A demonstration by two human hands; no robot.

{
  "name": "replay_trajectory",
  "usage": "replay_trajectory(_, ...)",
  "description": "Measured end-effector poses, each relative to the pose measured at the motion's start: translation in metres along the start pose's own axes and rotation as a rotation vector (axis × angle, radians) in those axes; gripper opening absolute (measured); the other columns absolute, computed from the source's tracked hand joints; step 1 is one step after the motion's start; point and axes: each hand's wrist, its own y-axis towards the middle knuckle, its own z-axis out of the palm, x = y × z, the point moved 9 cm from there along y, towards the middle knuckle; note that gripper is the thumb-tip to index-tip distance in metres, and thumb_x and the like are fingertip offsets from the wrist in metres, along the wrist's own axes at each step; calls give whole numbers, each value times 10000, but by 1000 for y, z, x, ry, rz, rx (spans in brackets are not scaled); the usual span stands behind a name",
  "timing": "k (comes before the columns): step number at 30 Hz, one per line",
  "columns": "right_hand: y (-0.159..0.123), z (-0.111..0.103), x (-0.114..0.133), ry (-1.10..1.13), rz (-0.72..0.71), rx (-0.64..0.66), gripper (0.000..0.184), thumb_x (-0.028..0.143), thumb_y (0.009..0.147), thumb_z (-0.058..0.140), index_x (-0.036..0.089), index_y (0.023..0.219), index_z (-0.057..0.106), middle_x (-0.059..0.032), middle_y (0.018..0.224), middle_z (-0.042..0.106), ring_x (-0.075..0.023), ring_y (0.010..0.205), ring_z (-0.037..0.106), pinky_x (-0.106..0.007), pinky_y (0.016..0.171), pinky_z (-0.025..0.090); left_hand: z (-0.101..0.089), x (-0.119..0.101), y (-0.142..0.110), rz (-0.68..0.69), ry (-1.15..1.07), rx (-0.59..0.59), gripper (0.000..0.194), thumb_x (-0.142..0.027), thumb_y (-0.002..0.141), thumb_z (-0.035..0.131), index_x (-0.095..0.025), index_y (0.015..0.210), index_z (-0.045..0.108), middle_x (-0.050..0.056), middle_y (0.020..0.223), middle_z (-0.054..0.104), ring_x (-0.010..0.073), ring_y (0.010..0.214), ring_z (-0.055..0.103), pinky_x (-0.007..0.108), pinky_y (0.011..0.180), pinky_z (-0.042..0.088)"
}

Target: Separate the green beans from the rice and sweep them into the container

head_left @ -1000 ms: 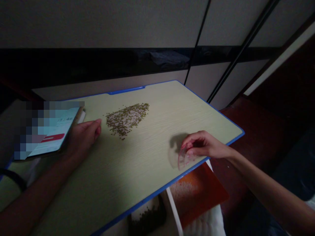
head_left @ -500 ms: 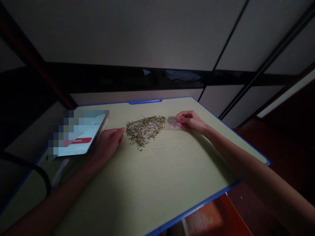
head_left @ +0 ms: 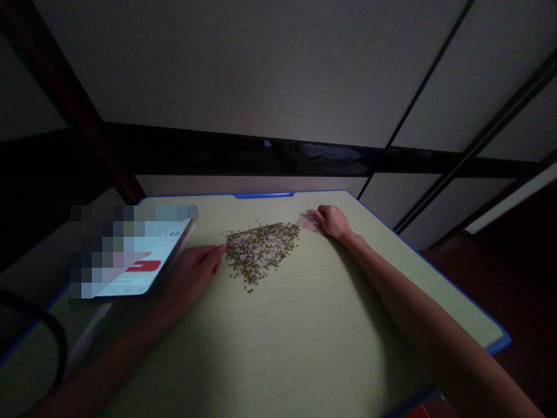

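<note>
Currently, mixed grain pile (head_left: 262, 249) undivided; rightward, right hand (head_left: 334, 222), fingers closed onto clear sheet (head_left: 307, 223); leftward, left hand (head_left: 196, 270), fingers bunched, hold unclear.

Bare left hand (head_left: 195, 273) and bare right hand (head_left: 333, 222), joined to a slim left forearm (head_left: 117, 354) and right forearm (head_left: 413, 307), both uncovered to the edge of view; shade dims the left one's detail.

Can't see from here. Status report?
Right hand: holding clear plastic piece, right of grain pile. Left hand: at pile's left edge. Lit screen beside left wrist.
</note>
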Motion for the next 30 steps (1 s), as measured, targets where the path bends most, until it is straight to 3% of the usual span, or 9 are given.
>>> replay_trajectory(7, 16, 8, 10, -243, 81, 43, 432, 358, 907, 274, 131, 962, 638, -195, 971, 656, -264, 883, 627, -312, 692, 420, 4, 8, 2, -21, -13, 17, 414, -562, 661, 373, -206, 452, 347, -64, 415, 330, 98, 417, 324, 238, 466, 251)
replay_trajectory(12, 17, 11, 17, -328, 125, 39, 558, 427, 915, 197, 113, 970, 654, -212, 977, 651, -288, 899, 633, -343, 709, 449, 5, 10, 3, -26, -18, 22, 411, -559, 658, 366, -207, 445, 346, -63, 415, 326, 100, 419, 325, 239, 467, 254)
replay_trajectory(30, -39, -7, 15, -450, 81, 53, 548, 384, 921, 190, 134, 891, 677, -178, 887, 680, -271, 812, 657, -334, 662, 466, 3, 0, -1, -11, 5, 20, 383, -517, 668, 377, -203, 450, 350, -67, 407, 327, 93, 410, 321, 234, 462, 245)
